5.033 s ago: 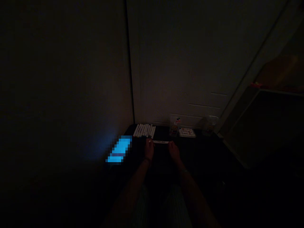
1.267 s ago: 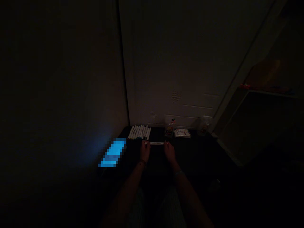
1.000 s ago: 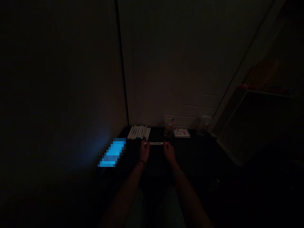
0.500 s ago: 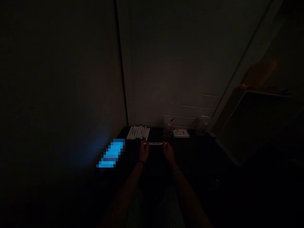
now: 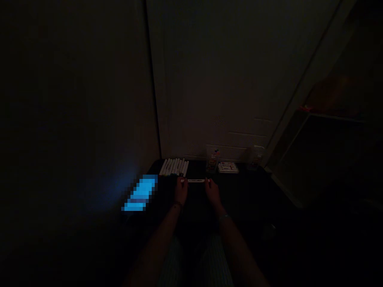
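Observation:
A white marker is stretched level between my two hands, above the dark table. My left hand is closed on its left end, and my right hand pinches the right end. Just beyond my left hand lies a row of several white markers, side by side, with coloured tips toward me. The dim light hides the finer details of my fingers.
Against the back wall stand a clear case with a few coloured tips showing, a flat white pack and another clear case. A glowing blurred screen lies at the left. A shelf unit rises at the right.
The view has become slightly darker. Both hands and the marker stay in the same place.

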Demonstrator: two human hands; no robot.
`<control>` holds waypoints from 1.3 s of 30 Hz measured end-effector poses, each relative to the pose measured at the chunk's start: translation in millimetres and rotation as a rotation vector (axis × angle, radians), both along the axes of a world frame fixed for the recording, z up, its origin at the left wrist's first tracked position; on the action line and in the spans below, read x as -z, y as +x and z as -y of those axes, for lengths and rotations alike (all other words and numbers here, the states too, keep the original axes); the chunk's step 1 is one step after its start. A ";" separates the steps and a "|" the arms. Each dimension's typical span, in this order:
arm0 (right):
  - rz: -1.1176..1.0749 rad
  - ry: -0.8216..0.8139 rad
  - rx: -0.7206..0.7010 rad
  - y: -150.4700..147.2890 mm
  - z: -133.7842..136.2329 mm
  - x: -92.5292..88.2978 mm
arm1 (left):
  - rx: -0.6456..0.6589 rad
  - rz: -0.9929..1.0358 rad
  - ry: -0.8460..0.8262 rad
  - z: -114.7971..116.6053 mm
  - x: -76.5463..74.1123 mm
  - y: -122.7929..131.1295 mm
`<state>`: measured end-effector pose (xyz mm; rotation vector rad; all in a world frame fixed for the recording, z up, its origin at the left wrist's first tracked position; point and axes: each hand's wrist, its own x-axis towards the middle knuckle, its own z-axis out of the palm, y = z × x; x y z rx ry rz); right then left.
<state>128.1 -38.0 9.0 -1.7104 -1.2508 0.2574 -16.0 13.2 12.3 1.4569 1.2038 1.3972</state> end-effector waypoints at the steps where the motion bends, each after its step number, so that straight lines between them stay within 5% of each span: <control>1: -0.001 -0.002 0.002 -0.1 0.0 -0.1 | -0.002 0.000 -0.004 -0.3 0.5 0.0; 39: 0.028 -0.029 0.017 -2.2 1.5 -3.7 | -0.001 -0.044 0.016 -2.3 3.5 -0.7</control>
